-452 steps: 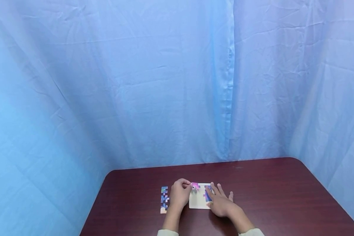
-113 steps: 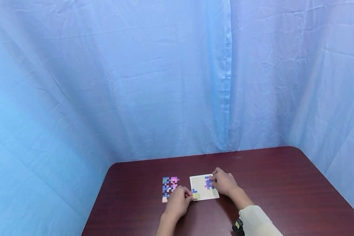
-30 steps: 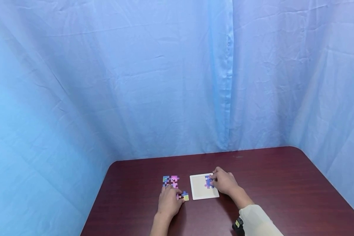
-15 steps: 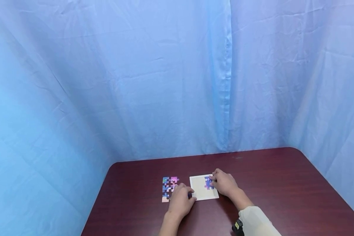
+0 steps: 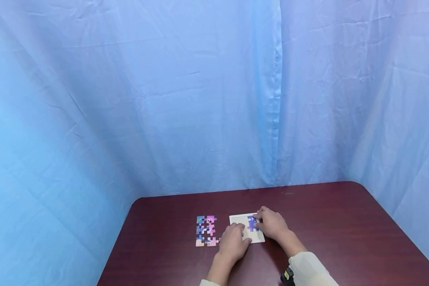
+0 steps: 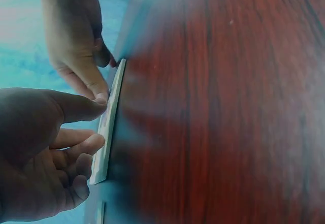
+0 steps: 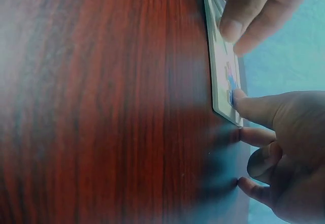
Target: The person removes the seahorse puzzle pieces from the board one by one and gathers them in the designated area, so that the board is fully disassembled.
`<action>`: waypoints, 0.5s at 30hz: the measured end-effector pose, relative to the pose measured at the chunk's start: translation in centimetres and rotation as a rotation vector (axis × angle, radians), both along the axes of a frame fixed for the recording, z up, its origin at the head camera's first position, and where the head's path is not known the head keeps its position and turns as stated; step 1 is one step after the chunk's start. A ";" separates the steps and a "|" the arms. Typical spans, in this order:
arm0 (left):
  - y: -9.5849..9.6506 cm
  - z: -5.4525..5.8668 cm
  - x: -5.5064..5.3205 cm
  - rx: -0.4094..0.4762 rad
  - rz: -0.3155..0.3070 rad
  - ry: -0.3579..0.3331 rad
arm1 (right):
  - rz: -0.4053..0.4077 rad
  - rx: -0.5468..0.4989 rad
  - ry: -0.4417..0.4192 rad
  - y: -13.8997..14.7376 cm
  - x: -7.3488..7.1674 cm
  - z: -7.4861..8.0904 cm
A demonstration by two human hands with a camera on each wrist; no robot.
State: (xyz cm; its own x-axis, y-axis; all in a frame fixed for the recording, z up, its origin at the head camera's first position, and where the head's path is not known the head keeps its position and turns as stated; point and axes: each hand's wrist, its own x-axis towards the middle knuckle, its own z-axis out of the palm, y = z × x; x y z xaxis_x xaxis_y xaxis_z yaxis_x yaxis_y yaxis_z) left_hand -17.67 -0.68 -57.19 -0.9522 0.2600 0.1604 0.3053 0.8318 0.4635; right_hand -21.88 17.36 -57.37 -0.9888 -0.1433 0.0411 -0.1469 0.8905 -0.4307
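A square white puzzle tray point(image 5: 259, 238) lies on the table, with joined blue-purple jigsaw pieces point(image 5: 251, 223) near its right side. My right hand point(image 5: 273, 225) curls over that side, thumb and finger on a jigsaw piece. The right wrist view shows a fingertip right on the blue piece point(image 7: 232, 93). My left hand point(image 5: 234, 241) reaches over the tray's near left part. In the left wrist view the left thumb and fingers point(image 6: 84, 144) stand apart at the tray's edge, with nothing seen between them.
Left of the tray, several blue and pink jigsaw pieces point(image 5: 200, 229) lie in two columns. A small pink bit of another piece point(image 5: 219, 240) peeks out beside the left hand. The dark red table point(image 5: 325, 230) ends at blue curtains point(image 5: 200, 119).
Over the last second the left hand has moved right, from the blue-and-yellow piece beside the loose pieces to over the tray. The right hand has stayed at the tray's right side.
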 end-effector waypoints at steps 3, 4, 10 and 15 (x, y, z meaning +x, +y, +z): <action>0.6 0.0 -0.3 0.000 0.007 -0.004 | 0.002 0.007 0.008 0.1 -0.1 0.0; 0.8 0.0 -0.4 0.001 0.010 0.000 | 0.003 0.010 0.013 0.1 -0.1 0.0; 1.6 -0.6 -1.0 -0.008 0.086 0.032 | 0.008 0.020 0.045 0.1 -0.1 0.0; 2.0 -0.8 -1.3 -0.031 0.134 0.046 | 0.007 0.031 0.049 -0.1 -0.1 0.1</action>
